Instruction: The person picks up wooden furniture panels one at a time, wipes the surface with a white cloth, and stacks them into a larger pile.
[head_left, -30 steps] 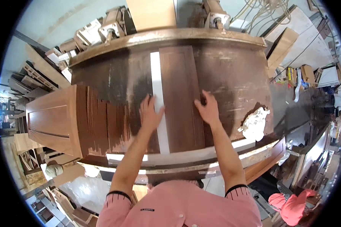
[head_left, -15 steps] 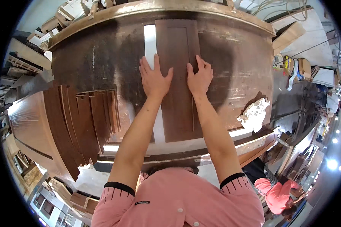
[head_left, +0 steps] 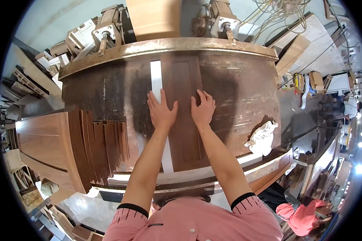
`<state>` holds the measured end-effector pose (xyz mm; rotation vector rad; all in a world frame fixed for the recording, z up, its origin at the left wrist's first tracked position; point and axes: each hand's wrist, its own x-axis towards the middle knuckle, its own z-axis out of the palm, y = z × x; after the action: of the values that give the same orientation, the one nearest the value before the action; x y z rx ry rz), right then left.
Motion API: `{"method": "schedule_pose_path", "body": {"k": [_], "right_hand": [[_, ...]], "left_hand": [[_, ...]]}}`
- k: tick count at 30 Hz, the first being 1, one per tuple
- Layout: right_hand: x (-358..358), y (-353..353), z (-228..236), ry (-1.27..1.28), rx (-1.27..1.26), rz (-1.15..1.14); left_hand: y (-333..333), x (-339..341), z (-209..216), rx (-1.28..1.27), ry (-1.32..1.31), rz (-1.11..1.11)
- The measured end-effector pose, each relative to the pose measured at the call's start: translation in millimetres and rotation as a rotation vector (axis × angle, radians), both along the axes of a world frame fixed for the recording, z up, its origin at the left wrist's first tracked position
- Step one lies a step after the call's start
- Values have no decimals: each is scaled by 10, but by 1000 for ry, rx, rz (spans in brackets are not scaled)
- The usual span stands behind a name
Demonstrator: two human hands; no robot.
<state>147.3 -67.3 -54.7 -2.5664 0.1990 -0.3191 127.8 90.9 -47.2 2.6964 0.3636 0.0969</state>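
Observation:
A long dark brown wooden panel [head_left: 181, 140] with a recessed rectangular outline lies lengthwise on the worn brown workbench [head_left: 245, 100]. Along its left side runs a white strip [head_left: 155, 76]. My left hand [head_left: 162, 113] rests flat at the panel's left edge and over the strip, fingers spread and pointing away from me. At the panel's opposite edge lies my right hand [head_left: 204, 110], its thumb apart and its fingers reaching past the edge. Neither hand grasps anything.
Left of my arms stands a row of brown panels [head_left: 80, 148] on edge. A crumpled white cloth [head_left: 262, 138] lies on the bench's right side. Two metal clamp cylinders [head_left: 225, 28] rise behind the far rail [head_left: 169, 46]. A co-worker in pink [head_left: 303, 217] is at lower right.
The view has tilted up, so the bench sits lower in the picture and more shows behind the far rail. Both hands remain flat on the panel's edges.

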Motion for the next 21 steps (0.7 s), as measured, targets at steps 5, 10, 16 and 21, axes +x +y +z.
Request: {"method": "schedule_pose_path", "body": {"k": [5, 10, 16, 21], "right_hand": [[-16, 28, 35, -3, 16, -5], [-13, 32, 56, 6, 21, -9], [-3, 54, 64, 21, 1, -29], [29, 48, 54, 40, -3, -31]], "left_hand": [[15, 15, -28, 28, -8, -9], [-10, 7, 27, 6, 41, 10], [-2, -10, -14, 36, 21, 12], [-3, 2, -43, 32, -20, 3]]}}
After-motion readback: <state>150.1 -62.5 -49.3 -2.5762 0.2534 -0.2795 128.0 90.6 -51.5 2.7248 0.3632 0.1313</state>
